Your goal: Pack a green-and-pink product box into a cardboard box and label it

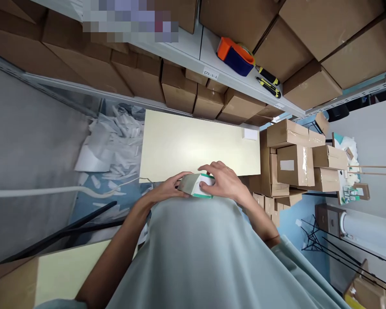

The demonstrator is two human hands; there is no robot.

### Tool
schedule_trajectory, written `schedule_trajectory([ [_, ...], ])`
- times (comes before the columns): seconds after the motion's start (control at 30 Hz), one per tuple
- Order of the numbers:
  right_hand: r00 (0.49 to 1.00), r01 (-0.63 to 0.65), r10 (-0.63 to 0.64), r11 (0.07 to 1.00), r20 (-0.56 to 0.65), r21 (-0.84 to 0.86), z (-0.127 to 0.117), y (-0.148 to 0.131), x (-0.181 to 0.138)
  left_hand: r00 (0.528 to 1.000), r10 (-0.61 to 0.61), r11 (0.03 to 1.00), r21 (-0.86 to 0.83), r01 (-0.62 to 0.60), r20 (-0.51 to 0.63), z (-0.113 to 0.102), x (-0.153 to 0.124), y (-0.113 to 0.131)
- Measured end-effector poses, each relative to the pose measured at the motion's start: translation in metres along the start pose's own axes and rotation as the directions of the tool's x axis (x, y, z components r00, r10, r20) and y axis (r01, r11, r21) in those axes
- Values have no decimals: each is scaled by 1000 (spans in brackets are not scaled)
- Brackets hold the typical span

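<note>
A small box (188, 183), whitish with green edges at its right end, is held close against my shirt at the near edge of the table. My left hand (168, 187) grips its left end, with the thumb and fingers around it. At the right end, my right hand (223, 182) has its thumb on the white end face and its fingers curved over the top green edge. What is inside the box cannot be seen. The pale table (193, 146) lies just beyond both hands.
A white box (250, 134) sits at the table's far right corner. Above, a shelf (193, 47) carries cartons, an orange and blue tape dispenser (236, 56) and yellow-black cutters (268, 87). Stacked cartons (294, 165) stand to the right; white scraps (111, 141) lie on the left.
</note>
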State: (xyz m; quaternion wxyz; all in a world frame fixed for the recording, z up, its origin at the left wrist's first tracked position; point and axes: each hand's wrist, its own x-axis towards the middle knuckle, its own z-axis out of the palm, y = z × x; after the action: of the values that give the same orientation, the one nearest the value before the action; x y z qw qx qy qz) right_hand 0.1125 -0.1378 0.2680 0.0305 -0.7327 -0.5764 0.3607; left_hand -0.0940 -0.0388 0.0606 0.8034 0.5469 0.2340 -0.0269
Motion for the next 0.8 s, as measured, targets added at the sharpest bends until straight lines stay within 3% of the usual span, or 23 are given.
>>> schedule_trajectory([
  [0.13,981,167,-183,967,71,191,-9,21,12,992,24,997,75,-33,124,-12,14,7],
  [0.3,964,225,-259,914,60,338,-13,43,26,985,4,985,170,-34,173,-31,28,28],
  [0.43,963,254,-265,854,-40,454,-18,62,40,980,-36,994,104,16,198,-40,41,40],
  [0.5,978,207,-186,827,-95,523,-16,73,49,995,-55,998,48,51,86,-39,53,38],
  [0.57,988,139,-73,809,-136,571,-9,85,58,991,-74,997,14,76,-111,-36,69,32],
  [0.7,964,8,137,841,-228,541,19,104,75,870,-93,996,-40,84,-485,-22,114,20],
  [0.8,935,-70,233,860,-267,505,44,118,88,795,-62,998,-47,42,-603,-10,148,15],
])
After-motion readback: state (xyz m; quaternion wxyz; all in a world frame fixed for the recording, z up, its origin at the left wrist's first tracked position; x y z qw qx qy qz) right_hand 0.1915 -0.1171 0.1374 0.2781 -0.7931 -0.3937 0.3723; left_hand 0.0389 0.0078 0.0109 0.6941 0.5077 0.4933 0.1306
